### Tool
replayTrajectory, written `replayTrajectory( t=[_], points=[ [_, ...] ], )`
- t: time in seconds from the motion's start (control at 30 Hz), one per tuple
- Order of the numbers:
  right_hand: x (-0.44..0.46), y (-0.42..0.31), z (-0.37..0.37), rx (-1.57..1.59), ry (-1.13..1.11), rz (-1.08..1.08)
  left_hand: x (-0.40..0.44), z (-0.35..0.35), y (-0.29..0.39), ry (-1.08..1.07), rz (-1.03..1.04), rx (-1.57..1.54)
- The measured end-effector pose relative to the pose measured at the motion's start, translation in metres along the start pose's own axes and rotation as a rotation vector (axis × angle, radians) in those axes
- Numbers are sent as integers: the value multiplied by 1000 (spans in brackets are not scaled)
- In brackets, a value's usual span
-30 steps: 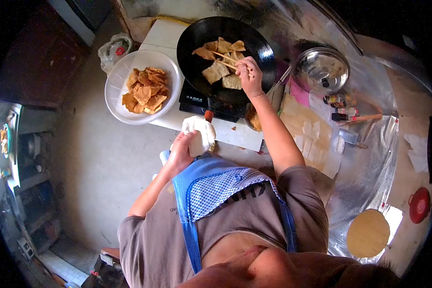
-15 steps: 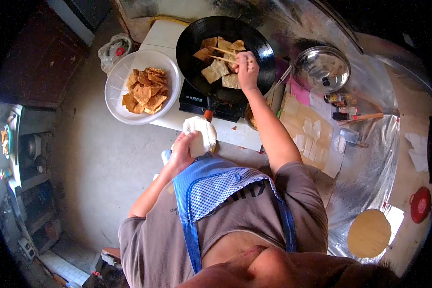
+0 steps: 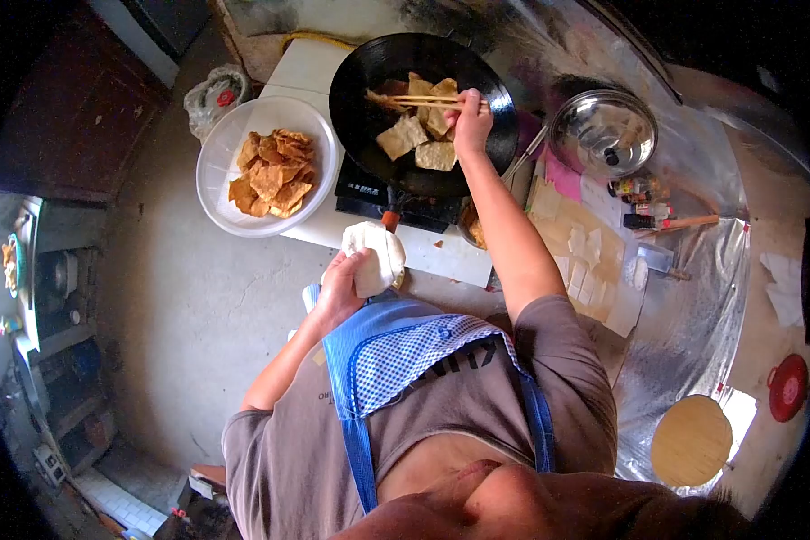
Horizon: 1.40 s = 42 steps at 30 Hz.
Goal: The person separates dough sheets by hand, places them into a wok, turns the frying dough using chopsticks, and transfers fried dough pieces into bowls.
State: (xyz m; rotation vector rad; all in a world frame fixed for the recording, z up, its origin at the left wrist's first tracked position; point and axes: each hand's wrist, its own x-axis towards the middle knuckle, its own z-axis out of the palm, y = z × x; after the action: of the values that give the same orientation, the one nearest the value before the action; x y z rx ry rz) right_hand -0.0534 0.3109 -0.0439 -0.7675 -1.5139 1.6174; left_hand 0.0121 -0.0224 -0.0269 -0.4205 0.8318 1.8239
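Plenty of bare concrete floor (image 3: 162, 297) out to the left, and a broad foil sheet (image 3: 693, 301) covering the right side! Between them sits the white tabletop (image 3: 306, 67), its front edge running just ahead of the person. The black wok (image 3: 355, 112) takes up most of the far half, and look how tight it is: its rim is close beside the white plastic colander (image 3: 214, 171), which pokes out past the tabletop's left edge. Over to the right, a shiny steel bowl (image 3: 570, 148) squeezes that side, with a gap between it and the wok. Beneath the wok, the black cooker (image 3: 405, 209) reaches almost to the front.

Now the hands! The left hand (image 3: 340, 286) is closed on a folded white cloth (image 3: 378, 256) at the front edge, where a reddish handle (image 3: 390, 220) meets the cloth; whether it is gripped through it, I can't tell. The right hand (image 3: 470, 124), over the wok's right half, has its fingers wrapped round wooden chopsticks (image 3: 427, 102), tips pointing left. Pale fried pieces (image 3: 402, 138) lie in the wok below and left of that hand; a browner one at the tips is blurred. Small stuff: bottles (image 3: 639, 188) below the bowl, and one brown crumb (image 3: 438, 240) on the tabletop near the front edge.
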Motion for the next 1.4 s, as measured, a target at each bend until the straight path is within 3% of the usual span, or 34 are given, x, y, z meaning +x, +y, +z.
replayTrajectory(
  t=[0.07, 0.23, 0.33, 0.57, 0.77, 0.83, 0.9, 1.0, 1.1, 1.23, 1.3, 1.4],
  points=[
    [8, -3, -2, 201, 141, 125, 2, 0, -1, 2, -4, 1],
    [32, -6, -24, 295, 210, 55, 7, -2, -3, -1, -16, 24],
    [35, -25, -57, 218, 116, -147, 6, -1, -2, -34, -15, -10],
    [18, -39, -102, -494, -50, -328, 8, 7, -4, -26, -32, 24],
    [-17, -56, -116, -122, 12, -14, 12, 2, -8, -21, -42, 39],
    [-30, -40, -120, -298, -76, -45, 12, 3, -8, -26, -47, 34],
    [-40, -30, -118, -311, -104, -34, 11, 7, -6, -27, -48, 67],
    [-55, -26, -108, -336, -104, -220, 10, 12, -6, -35, -45, 76],
    [-53, -29, -119, -359, -109, -267, 12, 9, -9, -32, -41, 80],
    [-37, -34, -147, -363, 20, -242, 5, 13, -7, -6, -34, 81],
    [-35, -28, -149, -389, -8, -301, 6, 10, -7, -20, -54, 39],
    [-39, -11, -141, -446, -242, -398, 8, 9, -9, -27, -36, 77]
  ],
)
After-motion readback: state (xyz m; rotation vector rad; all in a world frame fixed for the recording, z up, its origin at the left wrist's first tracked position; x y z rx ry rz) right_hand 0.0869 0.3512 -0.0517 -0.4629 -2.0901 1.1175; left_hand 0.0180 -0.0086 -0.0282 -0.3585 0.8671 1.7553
